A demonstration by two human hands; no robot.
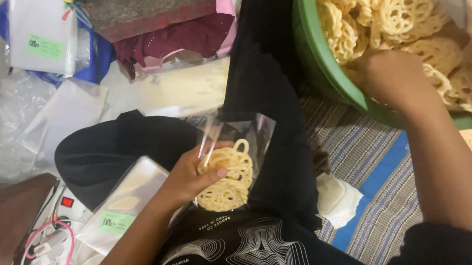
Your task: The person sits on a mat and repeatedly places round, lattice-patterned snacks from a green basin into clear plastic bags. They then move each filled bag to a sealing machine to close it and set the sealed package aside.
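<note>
Green, pale yellow and stripes

Green basin of pale yellow lattice snacks; clear bag; grey-and-blue striped mat; black shirt with white line pattern.

A striped mat with a blue band covers the floor on the right; a green basin of lacy snacks rests on its far edge, and a white cloth lies near its middle. Left of the mat, stacks of clear bags, loose plastic sheets and what may be a power strip lie about.
</note>
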